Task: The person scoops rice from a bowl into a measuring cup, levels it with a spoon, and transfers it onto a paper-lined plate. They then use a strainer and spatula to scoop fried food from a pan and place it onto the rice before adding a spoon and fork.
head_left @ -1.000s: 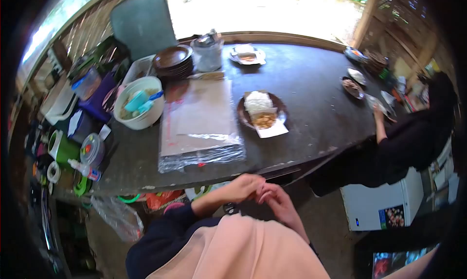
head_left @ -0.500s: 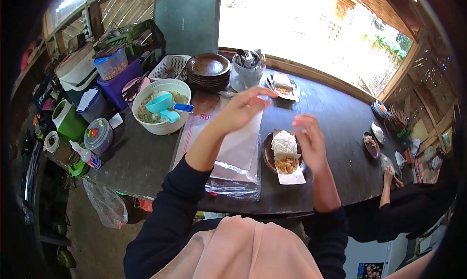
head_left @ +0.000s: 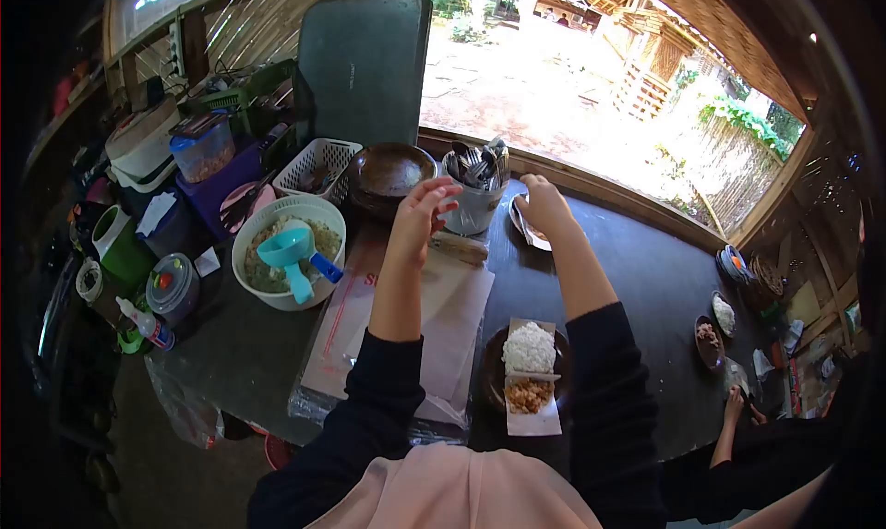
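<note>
Dark counter (head_left: 637, 280) — left hand (head_left: 420, 217) spread beside cutlery cup (head_left: 472, 201); right hand (head_left: 544, 206) — grip unclear.

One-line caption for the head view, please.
Left hand at the cutlery container, right hand on a small plate beside it; a plate of rice sits nearer.

Paper pack (head_left: 337, 344), clear wrap: red print at its far end, first letter "S" legible, the rest covered by the arm of the left hand (head_left: 420, 217).
Grey board (head_left: 362, 63): small mark near its middle, too small to read.
Squeeze bottle (head_left: 148, 326): coloured label, illegible.
</note>
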`<state>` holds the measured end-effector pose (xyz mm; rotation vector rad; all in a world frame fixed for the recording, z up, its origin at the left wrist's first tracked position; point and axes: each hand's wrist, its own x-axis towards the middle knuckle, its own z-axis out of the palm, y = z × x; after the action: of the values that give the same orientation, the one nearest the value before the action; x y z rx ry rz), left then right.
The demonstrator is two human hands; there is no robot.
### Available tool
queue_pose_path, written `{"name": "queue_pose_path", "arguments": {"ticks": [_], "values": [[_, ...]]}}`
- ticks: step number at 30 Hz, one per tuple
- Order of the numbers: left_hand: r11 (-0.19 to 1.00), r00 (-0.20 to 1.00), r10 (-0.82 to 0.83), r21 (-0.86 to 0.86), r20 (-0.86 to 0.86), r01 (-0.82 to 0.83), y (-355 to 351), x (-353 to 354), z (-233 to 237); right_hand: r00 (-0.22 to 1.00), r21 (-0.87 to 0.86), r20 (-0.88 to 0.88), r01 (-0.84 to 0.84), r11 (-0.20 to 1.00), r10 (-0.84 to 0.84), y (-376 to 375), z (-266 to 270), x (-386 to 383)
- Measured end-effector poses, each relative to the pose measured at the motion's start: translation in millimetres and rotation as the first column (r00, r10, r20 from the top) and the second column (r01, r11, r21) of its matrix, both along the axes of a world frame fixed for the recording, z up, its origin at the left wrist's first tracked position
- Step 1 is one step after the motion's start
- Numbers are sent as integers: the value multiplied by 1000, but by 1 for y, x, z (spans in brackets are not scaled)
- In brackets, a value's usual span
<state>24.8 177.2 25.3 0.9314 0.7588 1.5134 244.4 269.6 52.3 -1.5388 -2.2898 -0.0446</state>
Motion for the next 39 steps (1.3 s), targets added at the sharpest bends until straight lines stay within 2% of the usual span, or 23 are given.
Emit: {"name": "queue_pose_path", "arguments": {"ticks": [3,6,8,13,15,22,23,25,26,27,28,29,30,31,32,33,35,36,37,39], "values": [[997,997,-54,-64,-53,50,15,-4,-8,998,200,-66,14,980,-1,34,-5,-15],[999,999,-20,-41,-33,19,25,-2,-10,985,113,-165,64,992,-45,54,-14,-27],[995,996,-53,-91,-65,47,27,3,-12,965,48,-253,82,995,-68,64,-17,-32],[990,986,-74,-128,-147,55,31,20,-19,943,87,-328,97,991,-63,64,-26,-35],[988,969,-121,-123,-215,96,30,24,-19,930,158,-368,76,984,-13,60,-22,-34],[988,951,-144,-102,-272,120,32,29,-23,865,329,-469,-16,944,179,52,10,-25],[992,955,-119,-69,-270,104,32,28,-23,865,331,-469,-15,944,178,48,16,-26],[995,958,-101,-35,-268,95,30,27,-20,843,487,-434,-76,870,317,30,40,-34],[999,961,-48,-9,-271,47,28,28,-17,858,556,-354,-128,821,373,19,49,-38],[1000,962,5,17,-272,0,27,29,-15,861,556,-351,-125,822,368,6,58,-43],[1000,963,-1,16,-268,6,27,32,-14,858,586,-272,-211,783,435,-7,65,-49],[979,941,168,160,-294,-124,28,36,-15,845,607,-190,-298,737,499,-20,71,-55],[920,895,337,302,-292,-248,29,38,-16,848,605,-184,-300,737,497,-30,74,-62],[920,898,337,301,-284,-250,30,39,-16,819,584,-131,-392,711,559,-41,77,-69],[869,844,434,393,-315,-301,30,38,-16,781,557,-81,-480,678,619,-48,77,-75],[806,779,530,483,-335,-341,29,38,-16,781,554,-76,-484,677,620,-54,74,-82],[786,800,524,528,-292,-322,23,37,-12,665,522,-167,-567,637,728,-65,69,-93],[763,820,512,574,-257,-298,20,35,-9,639,416,-276,-594,689,718,-73,67,-96],[761,819,515,575,-252,-301,23,32,-11,639,416,-271,-597,686,720,-72,65,-99],[828,928,315,536,-199,-166,28,25,-16,648,532,-167,-575,621,743,-64,53,-104]]}}
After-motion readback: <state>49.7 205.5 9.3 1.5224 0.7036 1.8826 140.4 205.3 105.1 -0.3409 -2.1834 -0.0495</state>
